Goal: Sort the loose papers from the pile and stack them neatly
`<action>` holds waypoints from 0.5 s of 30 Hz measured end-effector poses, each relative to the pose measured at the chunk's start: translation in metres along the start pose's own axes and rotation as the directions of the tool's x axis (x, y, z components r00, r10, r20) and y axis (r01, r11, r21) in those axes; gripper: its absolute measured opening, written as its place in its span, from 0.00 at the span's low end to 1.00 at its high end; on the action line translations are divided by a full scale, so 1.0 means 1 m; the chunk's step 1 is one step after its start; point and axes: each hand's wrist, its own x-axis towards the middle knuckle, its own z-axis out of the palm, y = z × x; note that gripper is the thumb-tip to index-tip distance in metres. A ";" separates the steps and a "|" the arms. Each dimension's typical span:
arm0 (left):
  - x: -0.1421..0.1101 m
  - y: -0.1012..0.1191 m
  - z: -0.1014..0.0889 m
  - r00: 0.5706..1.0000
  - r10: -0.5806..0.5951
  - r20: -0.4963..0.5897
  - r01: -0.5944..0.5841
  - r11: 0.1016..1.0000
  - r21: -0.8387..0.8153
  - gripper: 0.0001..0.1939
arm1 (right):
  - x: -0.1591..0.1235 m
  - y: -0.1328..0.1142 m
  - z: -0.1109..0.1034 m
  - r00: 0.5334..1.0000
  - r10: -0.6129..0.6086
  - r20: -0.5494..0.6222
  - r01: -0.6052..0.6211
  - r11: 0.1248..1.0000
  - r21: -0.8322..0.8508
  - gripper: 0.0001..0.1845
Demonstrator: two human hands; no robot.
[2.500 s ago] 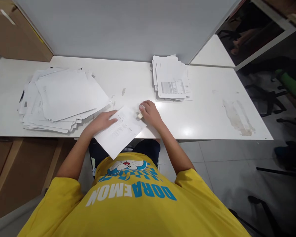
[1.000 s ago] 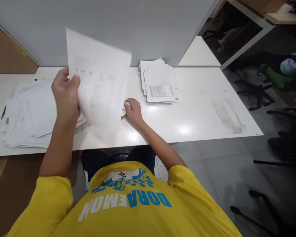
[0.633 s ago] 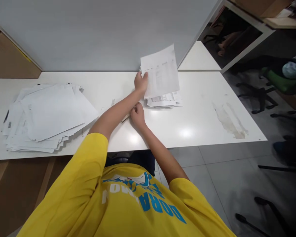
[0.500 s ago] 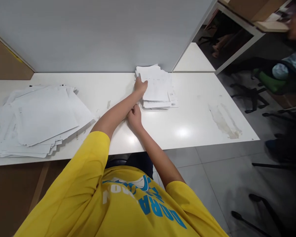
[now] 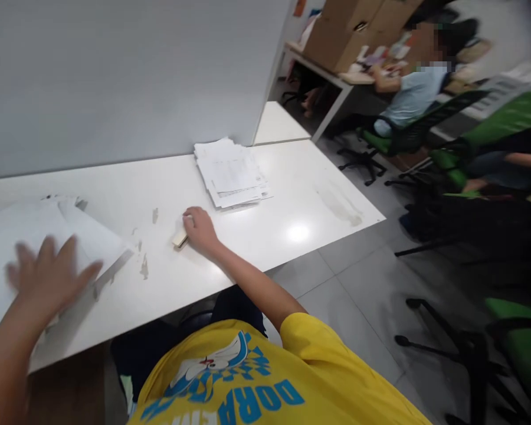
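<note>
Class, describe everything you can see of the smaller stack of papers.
The smaller stack of papers is a loose pile of white, paper-like sheets lying flat on the white table, close to the grey partition. Its edges are uneven, with sheets jutting out at the right. The top sheet bears faint print, too small to read. The right hand is nearby, apparently not touching it.

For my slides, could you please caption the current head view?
Left hand over a large paper pile, right hand on a pale block.
</note>
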 end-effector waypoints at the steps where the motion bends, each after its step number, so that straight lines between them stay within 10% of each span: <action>1: -0.017 -0.018 -0.001 0.997 0.009 -0.078 0.005 0.986 0.168 0.46 | 0.003 -0.002 0.002 1.000 -0.012 0.027 0.013 0.999 -0.038 0.08; 5: -0.076 -0.036 0.007 0.983 -0.076 -0.165 0.147 0.867 0.475 0.50 | 0.014 -0.005 0.006 1.000 0.022 0.017 -0.020 0.995 -0.100 0.10; 9: -0.114 -0.016 0.010 0.973 0.075 -0.216 0.054 0.842 0.537 0.37 | 0.013 -0.003 0.004 0.995 0.067 -0.076 -0.071 0.996 -0.056 0.10; 15: -0.143 -0.014 0.030 0.921 0.212 -0.327 0.004 0.833 0.553 0.28 | -0.031 -0.026 -0.004 0.947 -0.110 -0.302 0.140 0.987 0.078 0.14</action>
